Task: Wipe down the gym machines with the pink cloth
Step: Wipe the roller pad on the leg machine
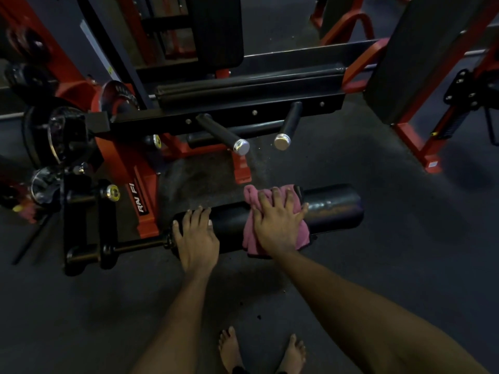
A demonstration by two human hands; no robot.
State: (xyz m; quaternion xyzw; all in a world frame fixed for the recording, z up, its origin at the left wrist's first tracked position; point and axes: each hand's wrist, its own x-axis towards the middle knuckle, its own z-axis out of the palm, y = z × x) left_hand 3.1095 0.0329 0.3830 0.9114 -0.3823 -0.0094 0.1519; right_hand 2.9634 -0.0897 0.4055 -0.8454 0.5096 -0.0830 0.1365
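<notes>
On the black roller pad point(332, 209), mid-length, the pink cloth point(249, 234) lies draped under the right hand point(278, 225), whose spread fingers press it flat. At the pad's left end, the left hand point(195, 238) rests flat-fingered, gripping nothing. Wiping seems underway; next comes the pad's bare right end.

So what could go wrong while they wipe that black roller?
The roller could turn under the right hand pressing the cloth, and the left hand only rests on its end, so either may slip. The bare feet stand close below the roller and its steel bar, unprotected if it swings. Leaning further in, the person might knock against the chrome-capped handles.
</notes>
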